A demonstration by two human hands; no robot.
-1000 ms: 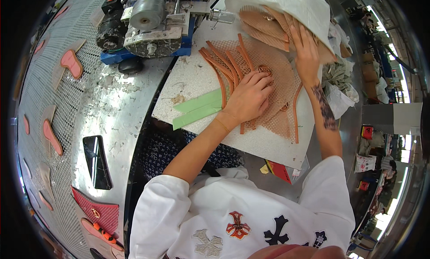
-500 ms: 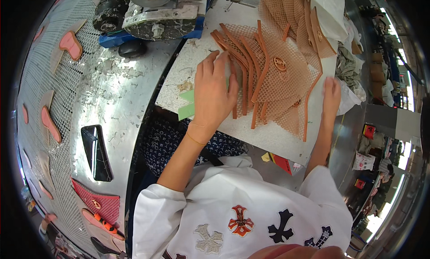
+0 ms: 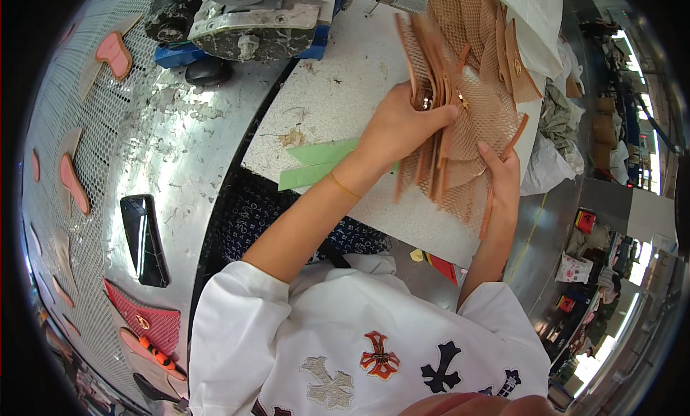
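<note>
My left hand [image 3: 406, 125] is closed round a bunch of tan mesh shoe uppers [image 3: 435, 139], its thumb across the near side and its fingers behind. The pieces have brown trim along their edges, and the bunch stands on edge, blurred at its top and bottom. At the right side of the same mesh, my right hand [image 3: 503, 173] pinches the brown-trimmed edge of a piece between thumb and fingers. More tan mesh pieces [image 3: 483, 28] lie beyond both hands, some with a small round emblem. Two green strips [image 3: 316, 164] rest on the white board [image 3: 330, 99] beneath my left forearm.
A dirty machine [image 3: 251, 31] stands at the far left of the board. Left on the metal bench are a black phone [image 3: 145, 240], a red mesh piece [image 3: 147, 315] and an orange-black tool [image 3: 157, 353]. A mesh conveyor [image 3: 90, 139] carries pink insoles. White bags [image 3: 550, 164] hang at right.
My left hand has moved right and gathered up the spread mesh pieces into an upright bunch. My right hand has come in to the left and taken hold of the mesh edge.
</note>
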